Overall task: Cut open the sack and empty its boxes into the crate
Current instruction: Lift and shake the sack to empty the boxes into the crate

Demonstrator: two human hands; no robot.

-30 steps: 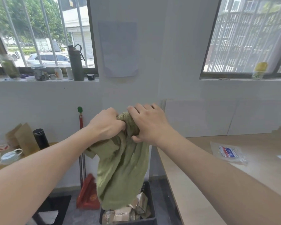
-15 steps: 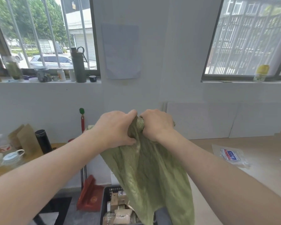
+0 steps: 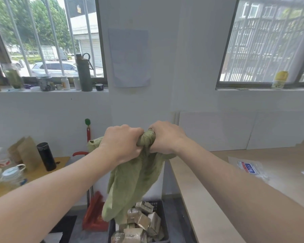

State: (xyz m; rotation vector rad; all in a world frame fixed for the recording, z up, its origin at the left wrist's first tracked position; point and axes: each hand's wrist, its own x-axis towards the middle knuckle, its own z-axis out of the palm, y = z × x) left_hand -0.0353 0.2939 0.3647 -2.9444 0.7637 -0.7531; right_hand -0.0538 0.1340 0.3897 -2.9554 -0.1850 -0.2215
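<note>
A limp green woven sack (image 3: 133, 183) hangs from both of my hands at chest height. My left hand (image 3: 123, 142) and my right hand (image 3: 165, 137) are fists side by side on its bunched top end. Its lower end dangles just above a black crate (image 3: 159, 204) on the floor. Several small brown and silver boxes (image 3: 140, 221) lie heaped in the crate. Whether anything remains inside the sack is hidden.
A light wooden table (image 3: 218, 190) runs along the right, with a clear plastic bag (image 3: 247, 168) on it. A red dustpan (image 3: 93, 214) and broom handle stand left of the crate. A low table (image 3: 33, 174) at left carries a black flask (image 3: 46, 156) and cups.
The sack swung out toward me and to the right half a second ago; now it hangs narrow and straight down over the crate again. My hands stayed clenched on its top.
</note>
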